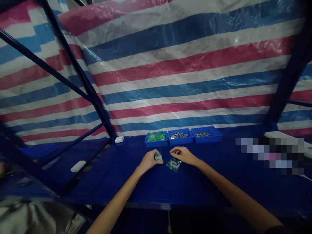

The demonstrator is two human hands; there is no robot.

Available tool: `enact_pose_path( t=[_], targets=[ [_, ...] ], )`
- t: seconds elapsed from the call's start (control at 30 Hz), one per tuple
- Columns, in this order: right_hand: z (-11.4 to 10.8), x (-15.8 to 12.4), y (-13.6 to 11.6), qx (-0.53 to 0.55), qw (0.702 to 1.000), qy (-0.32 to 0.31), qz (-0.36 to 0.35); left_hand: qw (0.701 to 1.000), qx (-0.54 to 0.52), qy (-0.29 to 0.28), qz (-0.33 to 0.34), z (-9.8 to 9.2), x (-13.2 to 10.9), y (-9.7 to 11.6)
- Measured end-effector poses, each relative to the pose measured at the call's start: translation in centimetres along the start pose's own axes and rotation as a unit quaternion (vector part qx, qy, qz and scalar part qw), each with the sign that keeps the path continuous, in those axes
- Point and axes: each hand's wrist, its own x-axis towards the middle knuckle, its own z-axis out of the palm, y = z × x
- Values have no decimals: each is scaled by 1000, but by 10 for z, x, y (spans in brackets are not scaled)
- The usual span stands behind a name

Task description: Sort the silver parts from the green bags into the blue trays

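My left hand [149,160] is closed around a small clear plastic bag [158,156] with greyish parts inside, thumb and fingers at its sides. A second small clear bag [174,165] lies on the blue tabletop, with several pale metallic pieces showing through it. Just over this bag's upper edge is my right hand [183,155], its fingers curled in and the fingertips drawn close to the thumb. Whatever may be between those fingertips is too small to make out.
Behind my hands stand three blue trays: one with green packets [156,136], a middle tray [180,141] and a right tray [206,139] with small metal parts. A white box [119,139] sits left of them. Blue posts [97,104] frame the striped sheet [185,65].
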Motion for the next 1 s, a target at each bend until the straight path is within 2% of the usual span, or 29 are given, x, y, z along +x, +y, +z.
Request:
enact_pose_path(
  t=[0.07,0.13,0.23,0.33,0.4,0.53,0.6,0.67,0.8,0.87,0.93,1.0],
  targets=[
    [2,-1,-7,29,1000,-1,1,996,-71,43,15,0,-2,6],
    [3,-2,-14,75,997,-13,7,985,-163,59,18,3,-6,16],
    [5,-4,-21,124,992,-24,12,958,-286,17,-16,9,-12,32],
    [5,-2,-22,133,991,-1,14,939,-341,0,-36,14,-16,45],
    [4,0,-20,134,991,25,16,933,-358,24,-35,16,-16,49],
    [0,4,-15,153,986,59,22,915,-385,110,-45,20,-10,48],
    [-2,4,-15,165,984,57,20,915,-382,127,-30,21,-7,46],
    [-4,3,-16,149,987,53,3,927,-350,136,10,20,-6,44],
    [-7,-1,-19,33,992,71,-95,957,-187,175,139,13,-8,43],
    [-6,-2,-20,-6,987,90,-134,961,-108,165,194,7,-7,43],
    [-5,-2,-21,-1,986,116,-121,962,-81,159,209,-3,1,43],
    [-4,-1,-21,34,987,141,-72,959,-101,190,183,-17,17,38]
  ],
)
